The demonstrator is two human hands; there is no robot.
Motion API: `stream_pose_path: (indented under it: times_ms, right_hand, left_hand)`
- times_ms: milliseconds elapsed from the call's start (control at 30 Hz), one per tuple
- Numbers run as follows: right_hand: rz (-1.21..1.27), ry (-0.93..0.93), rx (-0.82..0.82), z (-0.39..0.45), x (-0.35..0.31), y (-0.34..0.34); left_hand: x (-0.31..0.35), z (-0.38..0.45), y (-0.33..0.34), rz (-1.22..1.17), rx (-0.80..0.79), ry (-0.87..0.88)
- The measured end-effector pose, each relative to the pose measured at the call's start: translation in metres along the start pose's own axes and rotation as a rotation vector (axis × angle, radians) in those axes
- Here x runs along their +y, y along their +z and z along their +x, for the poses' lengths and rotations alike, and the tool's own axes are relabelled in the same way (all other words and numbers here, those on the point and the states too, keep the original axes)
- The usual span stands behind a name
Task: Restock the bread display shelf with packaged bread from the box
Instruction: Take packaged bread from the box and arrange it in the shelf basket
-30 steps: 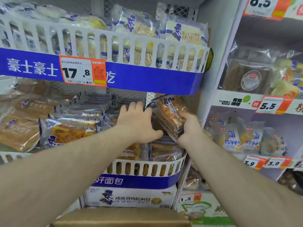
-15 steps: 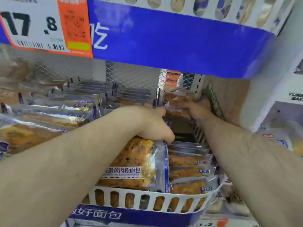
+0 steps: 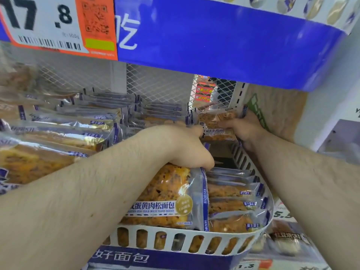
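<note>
Head view: bread packet (image 3: 217, 124) at far right of shelf (image 3: 175, 238) is gripped by right hand (image 3: 246, 129), steadied by left hand (image 3: 187, 147) fingers; light, soft, slippery film, best held by edges.

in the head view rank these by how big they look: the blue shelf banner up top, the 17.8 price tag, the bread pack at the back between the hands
1. blue shelf banner, widest by far
2. price tag, cut off at the frame edge and very near the camera, so partly inflated
3. back bread pack, smallest, though it sits farthest away
</note>
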State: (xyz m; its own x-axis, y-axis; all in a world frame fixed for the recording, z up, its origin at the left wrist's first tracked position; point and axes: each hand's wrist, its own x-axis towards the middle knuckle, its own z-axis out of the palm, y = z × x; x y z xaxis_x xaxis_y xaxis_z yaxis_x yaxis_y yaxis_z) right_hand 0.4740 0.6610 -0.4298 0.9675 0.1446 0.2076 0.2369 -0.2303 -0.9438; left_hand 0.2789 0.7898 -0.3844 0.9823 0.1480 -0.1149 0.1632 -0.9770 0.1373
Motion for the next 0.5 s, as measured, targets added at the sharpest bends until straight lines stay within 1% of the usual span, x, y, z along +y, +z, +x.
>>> stream_pose_path:
  times_ms: [133,267,433,500]
  right_hand:
    - [-0.128,0.022,-0.090,0.003,-0.018,-0.007]
    - [-0.246,0.022,-0.136,0.002,-0.036,-0.013]
    - [-0.452,-0.051,-0.179,-0.005,-0.056,-0.019]
    - [-0.496,-0.069,-0.194,-0.005,-0.059,-0.020]
  left_hand:
    - [0.001,0.000,0.001,0.002,-0.005,0.004]
    - [0.001,-0.001,0.000,0.008,-0.009,-0.007]
    - [0.002,-0.003,-0.001,0.008,-0.031,-0.011]
    - [0.001,-0.001,0.005,0.028,0.026,-0.016]
